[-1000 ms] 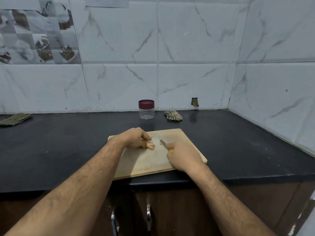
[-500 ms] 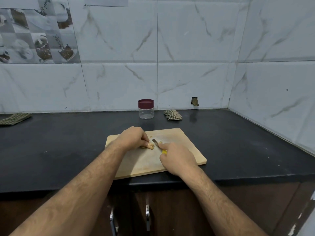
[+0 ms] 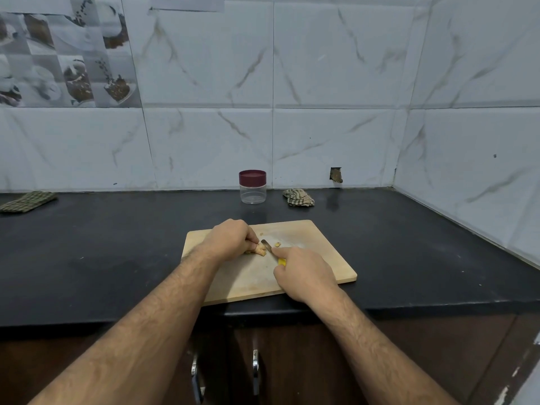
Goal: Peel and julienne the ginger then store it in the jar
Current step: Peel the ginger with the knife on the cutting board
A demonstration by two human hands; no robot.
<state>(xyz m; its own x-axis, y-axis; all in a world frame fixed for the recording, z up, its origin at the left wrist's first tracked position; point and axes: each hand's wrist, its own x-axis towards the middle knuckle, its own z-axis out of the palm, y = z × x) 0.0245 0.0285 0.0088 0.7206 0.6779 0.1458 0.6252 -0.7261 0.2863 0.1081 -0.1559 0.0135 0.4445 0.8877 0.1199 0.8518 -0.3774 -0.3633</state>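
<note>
**Blade at the ginger, small offcut now on the board**

From my feed, nearest are 2 bare forearms reaching over the counter [image 3: 87,258], a matte black slab above dark wooden cabinet doors with 2 metal handles. My right hand [image 3: 304,273] is curled round the yellow handle of a small knife [image 3: 267,246], index finger laid along the top; compared with half a second ago the blade has shifted slightly right, its tip just beside the ginger [image 3: 259,250]. My left hand [image 3: 232,239] pinches that knobbly, pale tan root against the cutting board [image 3: 321,258], as it did before. A tiny ginger piece [image 3: 277,244] now lies just right of the blade, where I saw none earlier. The board is a pale wooden rectangle with rounded corners. Farther back stands the jar [image 3: 252,187], clear plastic, cylindrical, with a maroon lid on. Near it is a crumpled checked cloth [image 3: 298,197]; a folded green cloth [image 3: 27,201] lies far left. Glossy marbled tiles back everything.
</note>
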